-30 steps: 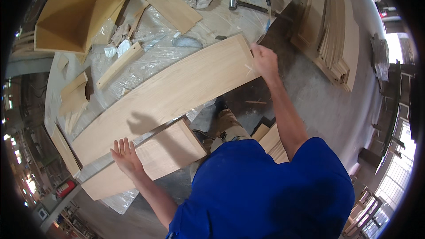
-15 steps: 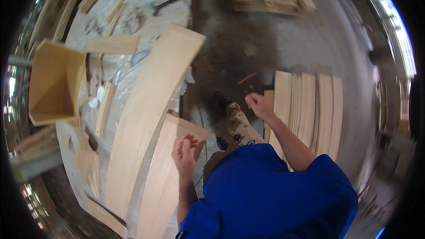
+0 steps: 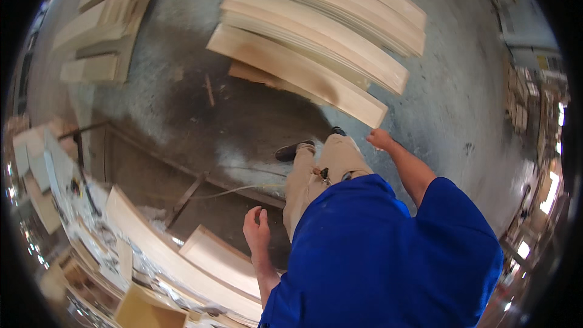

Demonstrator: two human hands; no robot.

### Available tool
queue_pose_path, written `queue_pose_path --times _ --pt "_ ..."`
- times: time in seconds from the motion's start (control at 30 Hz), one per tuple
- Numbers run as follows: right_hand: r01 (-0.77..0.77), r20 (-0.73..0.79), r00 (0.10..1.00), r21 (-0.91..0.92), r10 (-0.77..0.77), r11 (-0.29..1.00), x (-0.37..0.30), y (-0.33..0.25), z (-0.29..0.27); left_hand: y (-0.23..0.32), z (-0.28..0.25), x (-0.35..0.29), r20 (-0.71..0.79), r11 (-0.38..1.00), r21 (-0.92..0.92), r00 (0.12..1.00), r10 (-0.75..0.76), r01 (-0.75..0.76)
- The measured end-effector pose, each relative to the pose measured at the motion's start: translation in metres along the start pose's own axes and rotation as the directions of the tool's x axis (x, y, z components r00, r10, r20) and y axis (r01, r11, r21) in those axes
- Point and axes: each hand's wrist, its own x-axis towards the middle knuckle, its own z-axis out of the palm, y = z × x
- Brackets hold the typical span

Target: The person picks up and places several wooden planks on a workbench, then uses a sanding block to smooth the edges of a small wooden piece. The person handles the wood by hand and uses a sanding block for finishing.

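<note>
Left hand (image 3: 257,229) loosely curled, empty, right hand's (image 3: 380,138) fingers folded, hold unclear; cluttered surface (image 3: 156,213) near left, boards (image 3: 316,23) on far floor (image 3: 452,100)

The grey concrete floor (image 3: 452,115) carries rows of stacked pale boards (image 3: 314,31), a second group of boards (image 3: 97,27) and a thin wood strip (image 3: 209,90), while on the film-covered table (image 3: 144,256) a long board (image 3: 167,257) and a shorter board (image 3: 221,261) lie along one edge, with an open box (image 3: 149,311) farther in from it.
</note>
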Motion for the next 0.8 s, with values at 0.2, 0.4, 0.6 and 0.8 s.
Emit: queue_pose_path --times 0.2,0.4,0.6,0.8 --pt "-0.252 0.169 0.957 0.097 0.234 0.963 0.097 0.204 -0.011 0.031 0.214 0.046 0.221 0.982 -0.092 0.965 -0.141 0.164" --pt "-0.31 0.07 0.951 0.148 0.302 0.939 0.313 0.421 0.052 0.03 0.464 0.081 0.519 0.949 0.313 0.831 -0.199 0.032" --pt "-0.434 0.01 0.855 0.563 0.519 0.704 0.521 0.52 0.11 0.057 0.652 0.099 0.52 0.893 0.445 0.83 -0.201 -0.062" --pt "-0.133 0.052 0.921 0.973 0.386 0.186 0.607 0.577 0.147 0.054 0.718 0.165 0.421 0.935 0.349 0.902 -0.096 -0.064"
